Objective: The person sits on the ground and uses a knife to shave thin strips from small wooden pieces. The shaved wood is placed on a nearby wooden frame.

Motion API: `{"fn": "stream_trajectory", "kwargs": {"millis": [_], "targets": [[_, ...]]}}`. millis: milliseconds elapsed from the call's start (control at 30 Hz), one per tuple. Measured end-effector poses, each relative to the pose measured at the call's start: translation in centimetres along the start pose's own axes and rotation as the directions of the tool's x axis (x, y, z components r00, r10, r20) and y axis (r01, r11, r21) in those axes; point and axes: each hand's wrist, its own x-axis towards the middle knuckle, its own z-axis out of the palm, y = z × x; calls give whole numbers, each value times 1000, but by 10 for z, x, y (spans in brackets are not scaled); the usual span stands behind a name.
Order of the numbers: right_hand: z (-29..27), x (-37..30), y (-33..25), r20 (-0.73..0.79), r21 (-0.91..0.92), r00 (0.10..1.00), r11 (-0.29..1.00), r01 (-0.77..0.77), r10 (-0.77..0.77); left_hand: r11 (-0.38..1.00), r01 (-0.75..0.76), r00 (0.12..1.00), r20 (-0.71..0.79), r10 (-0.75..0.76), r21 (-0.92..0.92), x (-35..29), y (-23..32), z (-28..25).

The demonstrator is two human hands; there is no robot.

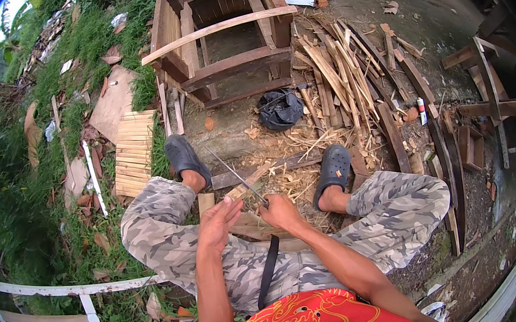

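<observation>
My right hand is closed round the handle of a long knife, its narrow blade slanting up and to the left between my feet. Beside it, my left hand has its fingers stretched out flat near the blade, apparently holding nothing. Under and beyond the hands lie a pale wood strip and a wide wood piece, partly hidden by my hands and legs. A dark plank crosses the ground between my shoes, among curled shavings.
Ahead stands a wooden frame with a loose slat across it. A black plastic bag and a hammer lie before it. Strips are heaped to the right, near a glue tube. A slatted bamboo panel is left.
</observation>
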Motion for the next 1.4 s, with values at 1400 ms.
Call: {"fn": "stream_trajectory", "kwargs": {"millis": [1400], "targets": [[-143,-39,65,-210,-96,917,926,-366,340,704,-695,684,-168,710,148,140,323,26]]}}
